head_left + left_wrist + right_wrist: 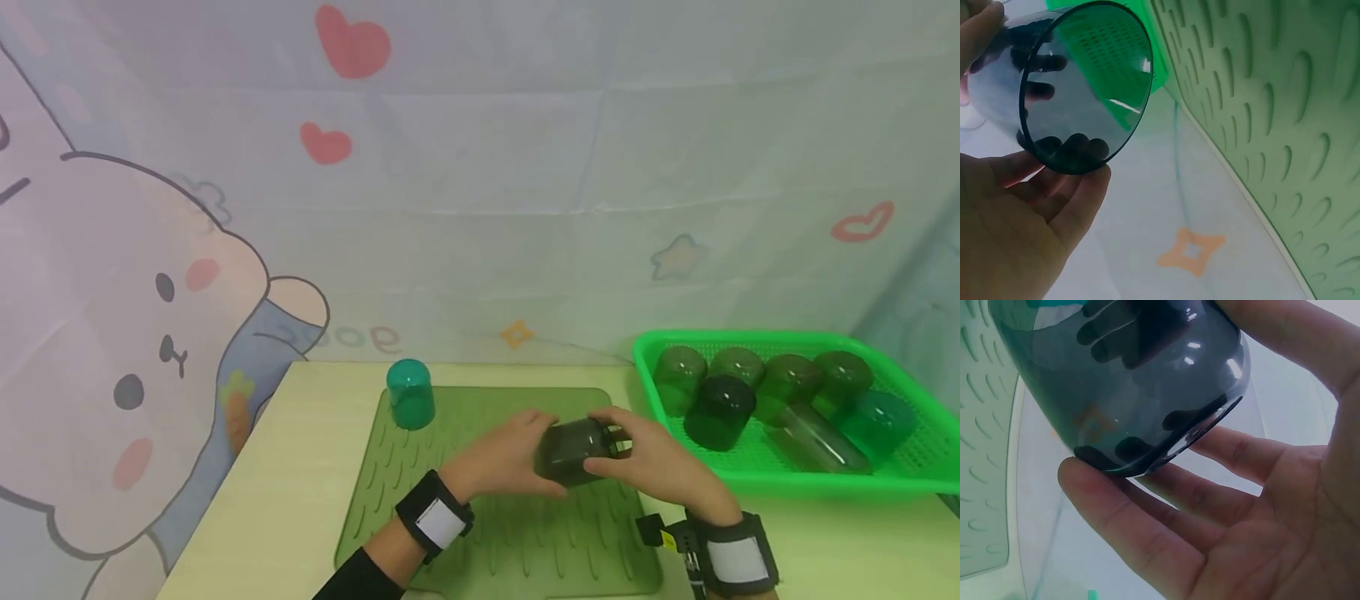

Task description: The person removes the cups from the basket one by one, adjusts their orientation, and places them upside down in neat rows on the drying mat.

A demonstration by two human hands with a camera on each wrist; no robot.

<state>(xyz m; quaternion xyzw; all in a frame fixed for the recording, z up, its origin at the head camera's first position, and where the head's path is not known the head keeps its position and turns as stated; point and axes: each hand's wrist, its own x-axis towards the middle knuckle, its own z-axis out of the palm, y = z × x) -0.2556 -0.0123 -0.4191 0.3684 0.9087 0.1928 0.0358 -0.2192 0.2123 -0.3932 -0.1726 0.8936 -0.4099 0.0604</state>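
A see-through dark grey cup (pixel 573 452) is held on its side above the green ridged mat (pixel 480 542). My left hand (pixel 506 458) grips it near the rim, and my right hand (pixel 652 462) grips the base end. In the left wrist view, the cup's open mouth is visible, with the fingers of the left hand (pixel 1029 219) at its lower edge. The right wrist view shows the right hand (pixel 1260 512) around the cup's rounded bottom (pixel 1197 369). Upside down at the mat's far left corner stands a teal cup (pixel 411 398).
On the right stands a bright green plastic basket (pixel 757 482) holding several cups: dark grey ones (pixel 720 412), a clear one lying on its side (pixel 821 437) and a teal one (pixel 877 425). Behind the pale table (pixel 255 500) hangs a printed cloth (pixel 480 167).
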